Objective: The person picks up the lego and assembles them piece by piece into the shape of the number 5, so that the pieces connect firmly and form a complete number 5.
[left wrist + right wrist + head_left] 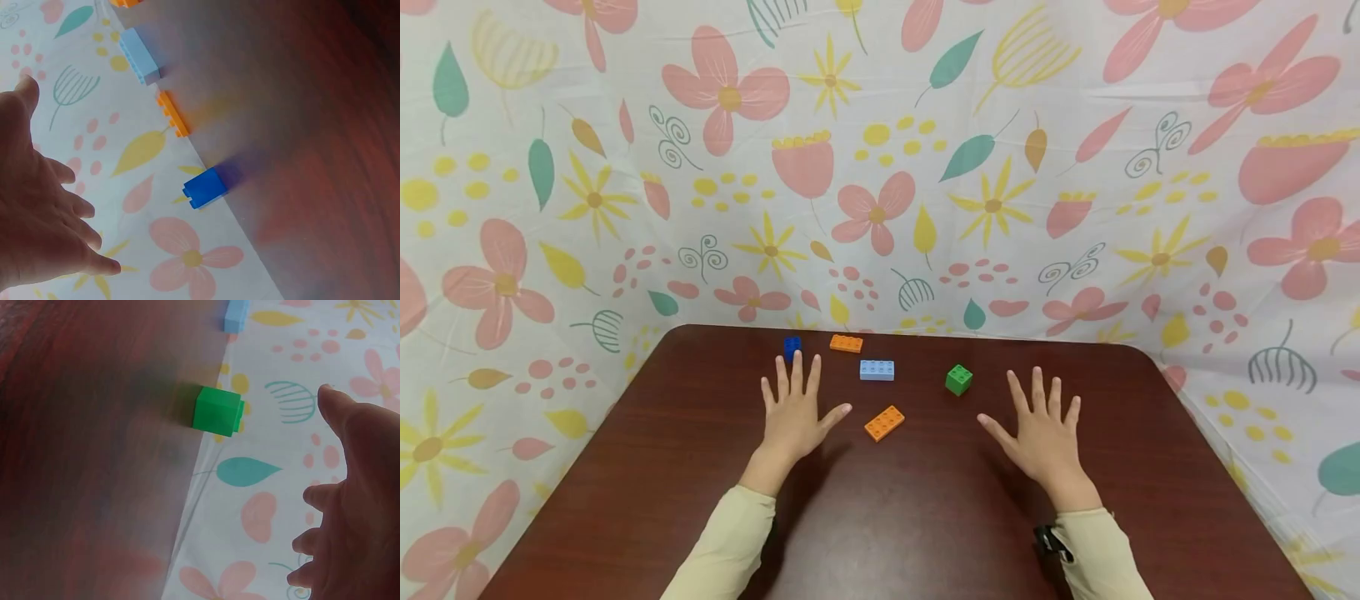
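My left hand (793, 423) is spread above the table with straight fingers, holding nothing. Just beyond its fingertips sits a small blue building block (792, 347), partly covered by them in the head view. To the right of that hand lies an orange flat block (884, 423), set at an angle. Farther back are a light blue block (877, 370) and a second orange flat block (846, 343). My right hand (1043, 442) is also spread and holds nothing. A green block (958, 379) stands to the left of its fingers, apart from them.
The dark brown table (895, 517) has rounded far corners. Behind it and at both sides hangs a white cloth (880, 283) printed with flowers and leaves. A black band (1052, 543) shows at the right wrist, by the light sleeve (1101, 550).
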### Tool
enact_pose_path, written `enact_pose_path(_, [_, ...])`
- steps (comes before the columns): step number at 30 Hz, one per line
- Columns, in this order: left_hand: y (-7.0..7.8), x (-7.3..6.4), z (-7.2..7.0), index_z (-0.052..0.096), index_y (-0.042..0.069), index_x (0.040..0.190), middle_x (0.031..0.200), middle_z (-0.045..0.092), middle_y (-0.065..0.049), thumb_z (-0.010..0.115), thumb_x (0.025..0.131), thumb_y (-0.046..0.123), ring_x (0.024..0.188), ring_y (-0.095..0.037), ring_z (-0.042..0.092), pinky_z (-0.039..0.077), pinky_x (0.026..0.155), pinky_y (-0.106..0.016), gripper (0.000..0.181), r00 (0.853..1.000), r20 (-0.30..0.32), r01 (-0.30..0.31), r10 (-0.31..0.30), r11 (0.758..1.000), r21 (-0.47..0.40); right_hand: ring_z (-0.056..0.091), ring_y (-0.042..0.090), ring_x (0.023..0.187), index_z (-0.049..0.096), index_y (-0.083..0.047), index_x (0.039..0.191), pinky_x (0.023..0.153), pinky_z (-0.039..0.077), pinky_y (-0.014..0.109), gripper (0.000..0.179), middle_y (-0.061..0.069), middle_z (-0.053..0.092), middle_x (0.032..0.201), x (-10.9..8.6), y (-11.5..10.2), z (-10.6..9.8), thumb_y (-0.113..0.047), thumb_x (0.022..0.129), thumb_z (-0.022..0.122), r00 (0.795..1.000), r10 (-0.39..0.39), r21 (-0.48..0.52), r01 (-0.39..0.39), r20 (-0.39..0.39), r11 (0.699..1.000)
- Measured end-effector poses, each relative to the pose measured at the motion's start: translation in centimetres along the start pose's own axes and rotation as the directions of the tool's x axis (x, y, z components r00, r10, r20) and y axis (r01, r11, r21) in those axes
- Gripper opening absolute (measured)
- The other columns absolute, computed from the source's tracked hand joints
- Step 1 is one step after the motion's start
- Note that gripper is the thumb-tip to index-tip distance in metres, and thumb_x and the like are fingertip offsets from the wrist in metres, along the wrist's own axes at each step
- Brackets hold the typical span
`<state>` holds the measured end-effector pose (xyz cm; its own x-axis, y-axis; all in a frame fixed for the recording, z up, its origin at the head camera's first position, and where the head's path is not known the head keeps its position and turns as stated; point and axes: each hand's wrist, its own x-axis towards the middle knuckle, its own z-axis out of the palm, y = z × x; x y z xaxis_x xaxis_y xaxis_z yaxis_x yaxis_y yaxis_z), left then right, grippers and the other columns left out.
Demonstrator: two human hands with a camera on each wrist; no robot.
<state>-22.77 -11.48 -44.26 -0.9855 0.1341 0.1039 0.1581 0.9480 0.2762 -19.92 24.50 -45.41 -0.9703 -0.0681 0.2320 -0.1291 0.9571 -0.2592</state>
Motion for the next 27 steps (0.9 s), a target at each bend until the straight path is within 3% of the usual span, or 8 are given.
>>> enact_pose_path(15, [1.6, 0.4, 0.0, 0.007, 0.017, 0.156, 0.16, -0.005, -0.016, 0.048, 0.09, 0.065, 0.143, -0.039, -0.016, -0.002, 0.112, -0.061, 0.092, 0.997, -0.047, -0.058, 0.059, 0.998, 0.029, -0.001, 0.05, 0.141, 0.021, -0.012, 0.154, 0.107, -0.003, 0.069, 0.088, 0.027, 0.008, 0.157, 1.0, -1.2, -0.3, -0.064, 0.089, 0.05, 0.999, -0.042, -0.021, 0.041, -0.023, 0.999])
enact_pose_path(27, [3.0, 0.5, 0.3, 0.02, 0.015, 0.155, 0.16, 0.006, -0.017, 0.047, 0.09, 0.065, 0.145, -0.04, -0.005, 0.004, 0.114, -0.058, 0.086, 0.988, -0.081, -0.128, 0.13, 0.991, 0.027, 0.005, 0.05, 0.141, 0.026, -0.009, 0.152, 0.108, 0.002, 0.068, 0.084, 0.027, 0.014, 0.156, 2.1, -1.9, -0.4, -0.058, 0.089, 0.055, 0.993, -0.102, -0.008, 0.101, -0.064, 0.995])
